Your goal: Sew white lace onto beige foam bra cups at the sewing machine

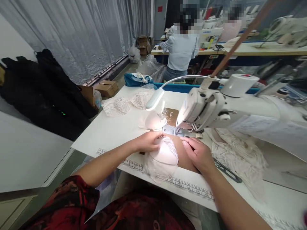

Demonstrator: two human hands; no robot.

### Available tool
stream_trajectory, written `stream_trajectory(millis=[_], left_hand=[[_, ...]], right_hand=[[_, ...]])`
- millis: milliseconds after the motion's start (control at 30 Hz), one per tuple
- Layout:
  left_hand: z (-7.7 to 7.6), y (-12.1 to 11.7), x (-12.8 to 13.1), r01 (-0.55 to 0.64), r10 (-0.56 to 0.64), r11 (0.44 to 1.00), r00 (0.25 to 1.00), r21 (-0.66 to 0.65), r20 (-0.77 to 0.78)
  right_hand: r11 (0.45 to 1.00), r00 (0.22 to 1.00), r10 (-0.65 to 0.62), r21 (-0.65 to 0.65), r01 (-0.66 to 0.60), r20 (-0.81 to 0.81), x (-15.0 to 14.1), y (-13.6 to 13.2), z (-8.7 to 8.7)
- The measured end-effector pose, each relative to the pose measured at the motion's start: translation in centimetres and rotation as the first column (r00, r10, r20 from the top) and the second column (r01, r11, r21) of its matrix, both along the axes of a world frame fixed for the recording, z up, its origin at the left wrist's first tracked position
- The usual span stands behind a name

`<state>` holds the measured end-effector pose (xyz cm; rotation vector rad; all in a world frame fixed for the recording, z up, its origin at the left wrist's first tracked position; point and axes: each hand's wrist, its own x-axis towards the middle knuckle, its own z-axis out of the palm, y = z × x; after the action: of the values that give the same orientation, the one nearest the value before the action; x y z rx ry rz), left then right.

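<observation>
A white padded bra cup (164,156) with lacy fabric lies at the table's front edge, below the sewing machine (203,102). My left hand (151,141) is closed on its upper left edge, thumb on top. My right hand (198,151) rests to the right of the cup on a brown sheet (184,155), just in front of the needle. Its fingers are curled and pressed together; whatever they may pinch is too small to make out. Another pale cup (154,122) sits behind my left hand, left of the needle plate.
Lace pieces (117,106) lie at the table's back left. A lace heap (237,156) and a dark slotted metal tool (227,171) are right of my right hand. A lamp (155,99) hangs over the table (96,134). A person (179,51) sits beyond it.
</observation>
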<state>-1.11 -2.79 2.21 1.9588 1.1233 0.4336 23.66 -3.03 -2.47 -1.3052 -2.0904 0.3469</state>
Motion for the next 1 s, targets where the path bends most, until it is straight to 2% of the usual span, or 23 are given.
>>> stream_trajectory(millis=[100,167,233,333,433,500,567,733,1000], left_hand=[[-1.7,2.3,2.0,-0.01,0.023,0.995,0.992,0.1,-0.121],[-2.0,3.0,2.6,0.009,0.024,0.984,0.983,0.18,-0.183],[-1.6,3.1,2.7,0.008,0.063,0.96,0.967,0.279,-0.245],[-0.4,2.5,2.7,-0.016,0.145,0.904,0.952,0.428,-0.27],[0.2,1.4,3.2,0.17,0.047,0.832,0.927,0.528,-0.373],[-0.3,0.9,3.7,0.295,-0.017,0.795,0.884,0.53,-0.466],[-1.1,0.7,4.1,0.339,-0.029,0.782,0.857,0.522,-0.514],[-1.9,1.1,4.2,0.398,-0.068,0.758,0.836,0.517,-0.545],[-2.0,2.3,3.7,0.41,-0.11,0.773,0.838,0.484,-0.534]], right_hand=[[0.997,0.993,0.077,0.008,-0.077,-0.092,0.1,-0.4,0.3],[0.981,0.98,0.195,0.007,-0.195,-0.038,0.0,-0.4,0.4],[0.966,0.963,0.259,-0.002,-0.26,0.076,-0.2,-0.3,0.3],[0.968,0.947,0.249,-0.024,-0.249,0.203,-0.5,-0.2,0.1],[0.973,0.945,0.229,-0.024,-0.229,0.232,-0.6,-0.3,0.1],[0.978,0.951,0.205,-0.016,-0.207,0.233,-0.7,-0.3,0.2],[0.987,0.96,0.161,-0.011,-0.163,0.23,-0.7,-0.3,0.2],[0.999,0.947,0.032,-0.018,-0.028,0.32,-0.9,-0.1,0.2],[0.999,0.906,0.011,-0.048,0.011,0.423,-1.3,0.0,0.5]])
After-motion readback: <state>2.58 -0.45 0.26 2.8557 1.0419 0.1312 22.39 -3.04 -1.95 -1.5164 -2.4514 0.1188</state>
